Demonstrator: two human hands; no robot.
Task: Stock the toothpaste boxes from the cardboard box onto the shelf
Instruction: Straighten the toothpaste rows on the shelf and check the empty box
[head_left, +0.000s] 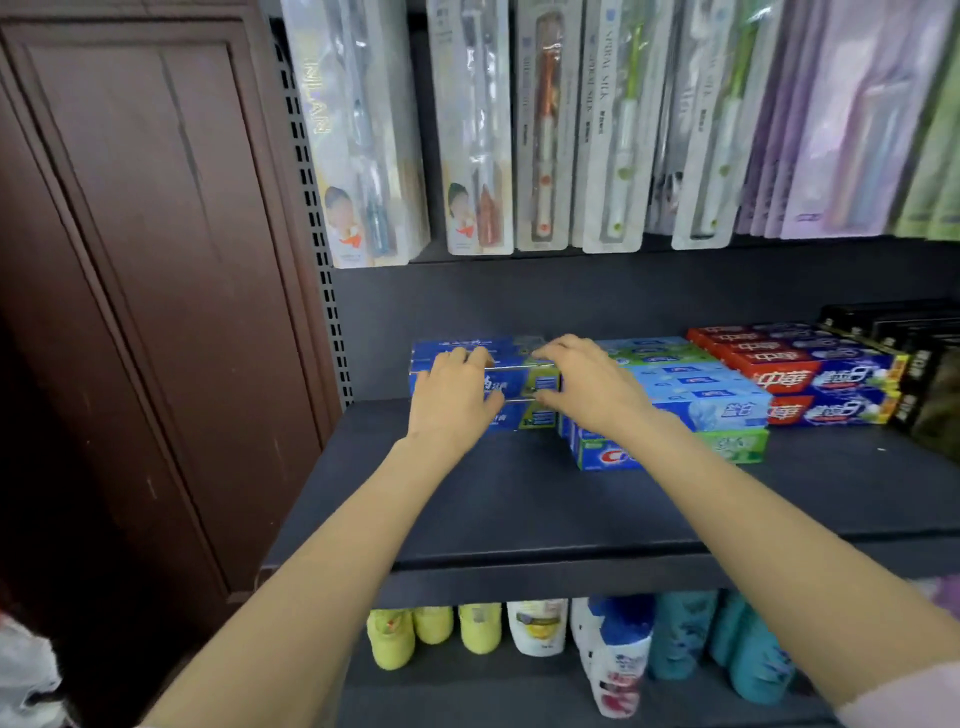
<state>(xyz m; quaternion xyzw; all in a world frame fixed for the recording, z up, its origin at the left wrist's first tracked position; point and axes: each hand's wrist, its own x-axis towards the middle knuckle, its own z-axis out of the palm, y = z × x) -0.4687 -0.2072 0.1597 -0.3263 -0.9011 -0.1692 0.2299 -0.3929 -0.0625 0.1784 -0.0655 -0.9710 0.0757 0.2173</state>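
At frame centre, the left hand (457, 395) and right hand (587, 384) settle a stack of blue cardboard toothpaste boxes (524, 387) on the dark metal shelf (519, 499), fingers loosely spread over it. Next, probably: squaring it against the neighbouring light-blue boxes (696, 384).

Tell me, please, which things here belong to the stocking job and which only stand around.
Job:
- blue toothpaste boxes, under both hands
- left hand
- right hand
- dark shelf

Not in use:
- red toothpaste boxes
- hanging toothbrush packs
- shampoo bottles below
- brown wooden door
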